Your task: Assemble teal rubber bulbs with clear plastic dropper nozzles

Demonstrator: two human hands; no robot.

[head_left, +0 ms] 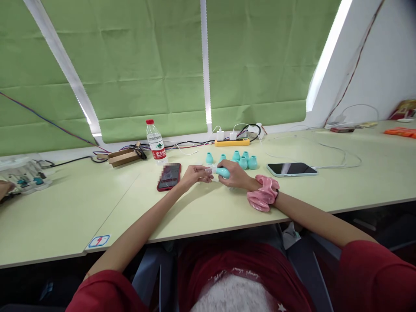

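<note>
Over the middle of the table, my right hand (pixel 236 174) is closed around a turquoise bulb-shaped piece (pixel 223 172), its narrow end turned to the left. My left hand (pixel 195 177) pinches a small clear-white fitting (pixel 213 168) against that narrow end. Whether the fitting is seated on the bulb or only touching, I cannot tell. Just beyond my hands stand several more turquoise bulbs (pixel 243 162), upright with open necks. Some whitish small pieces lie under my hands, mostly hidden by them.
To the left lie a red-cased phone (pixel 169 177) and a water bottle (pixel 156 143). A second phone (pixel 291 169) on a white cable is at the right. Behind are a yellow power strip (pixel 232 142) and an open cardboard box (pixel 123 157). Another person's hand (pixel 5 189) shows at far left.
</note>
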